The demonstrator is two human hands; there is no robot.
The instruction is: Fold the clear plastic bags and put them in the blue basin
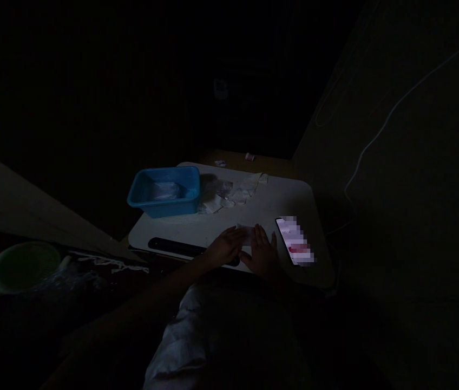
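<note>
My left hand (226, 246) rests at the near side of a small white table (290, 197), fingers stretched out over a pale, flat packet or folded sheet (246, 234). Opposite it, my right hand (262, 254) lies with its fingers extended along the sheet's right side. The dim light hides what exactly the sheet is. Right of my right hand, a phone (292, 238) lies with its screen lit. Beyond the hands, crumpled clear and whitish wrappers (223, 197) are strewn across the tabletop.
A blue plastic basin (164, 210) with clear plastic inside stands at the table's left. A dark slot-like handle (176, 246) runs along the near edge. A green container (24, 268) lies at far left. A white cable (392, 114) hangs along the right wall.
</note>
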